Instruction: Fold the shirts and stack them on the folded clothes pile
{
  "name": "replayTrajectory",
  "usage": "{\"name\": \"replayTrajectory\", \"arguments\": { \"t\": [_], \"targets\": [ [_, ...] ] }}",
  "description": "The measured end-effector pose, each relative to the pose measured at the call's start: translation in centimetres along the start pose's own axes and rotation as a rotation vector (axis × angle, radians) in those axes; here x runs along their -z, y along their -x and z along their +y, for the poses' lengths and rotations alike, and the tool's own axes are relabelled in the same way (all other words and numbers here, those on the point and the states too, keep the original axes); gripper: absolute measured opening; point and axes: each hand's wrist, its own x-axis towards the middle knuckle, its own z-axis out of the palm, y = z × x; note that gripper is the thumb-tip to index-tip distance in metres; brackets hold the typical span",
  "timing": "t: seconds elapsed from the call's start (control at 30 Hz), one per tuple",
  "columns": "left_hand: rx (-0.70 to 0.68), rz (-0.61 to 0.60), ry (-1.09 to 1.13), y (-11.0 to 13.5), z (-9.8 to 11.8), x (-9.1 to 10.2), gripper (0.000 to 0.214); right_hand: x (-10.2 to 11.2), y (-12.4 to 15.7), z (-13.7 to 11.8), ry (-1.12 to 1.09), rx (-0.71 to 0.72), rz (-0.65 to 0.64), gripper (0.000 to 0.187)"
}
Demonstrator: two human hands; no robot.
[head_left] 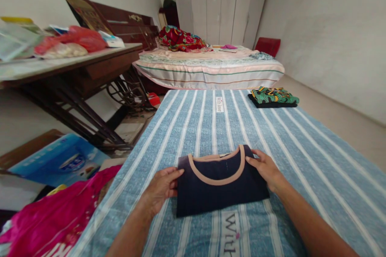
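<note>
A folded navy T-shirt [220,196] with a tan neckband lies before me, its neckline facing up and away. My left hand [164,186] pinches its left edge, thumb on top and fingers curled beneath. At the upper right shoulder, my right hand [265,168] grips the cloth the same way, thumb over the top. Under the shirt spreads a blue bedsheet [199,128] with white stripes and printed lettering. Both hands are low, close to the sheet.
Folded green patterned and black clothes [273,98] sit at the far right of the sheet. Behind is another bed [211,74] with a red floral blanket [181,40]. At left stand a sewing-machine table [90,66], a blue box [63,160] and a pile of pink cloth [60,217].
</note>
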Motion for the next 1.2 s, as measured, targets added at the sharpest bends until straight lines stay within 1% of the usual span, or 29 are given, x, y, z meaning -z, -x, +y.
{"name": "replayTrajectory", "arguments": {
  "t": [0.13, 0.27, 0.37, 0.53, 0.77, 1.03, 1.1, 1.2],
  "targets": [
    [0.034, 0.03, 0.022, -1.2, 0.7, 0.0, 0.028, 0.2, -0.1, 0.7, 0.027, 0.04, 0.038, 0.053],
    [0.017, 0.024, 0.015, -2.6, 1.2, -0.2, 0.026, 0.4, -0.3, 1.2, 0.064, 0.085, 0.046, 0.061],
    [-0.004, 0.051, 0.0, -3.3, 1.2, -0.3, 0.028, 0.6, -0.4, 1.6, 0.132, 0.116, 0.065, 0.063],
    [-0.023, 0.08, -0.044, -3.4, 1.3, -0.6, 0.03, 0.8, -0.5, 2.1, 0.271, 0.193, 0.117, 0.059],
    [-0.039, 0.133, -0.092, -3.4, 1.6, -0.9, 0.031, 1.2, -0.5, 2.1, 0.576, 0.324, 0.238, 0.048],
    [-0.066, 0.14, -0.1, -3.4, 1.3, -1.0, 0.034, 1.4, 0.5, 2.0, 0.83, 0.419, 0.316, 0.041],
    [-0.066, 0.142, -0.102, -3.5, 1.2, -0.9, 0.035, 1.2, 1.0, 2.0, 0.927, 0.492, 0.362, 0.038],
    [-0.068, 0.141, -0.109, -3.6, 1.0, -0.9, 0.035, 0.5, 2.0, 2.0, 1.037, 0.68, 0.403, 0.036]
  ]
}}
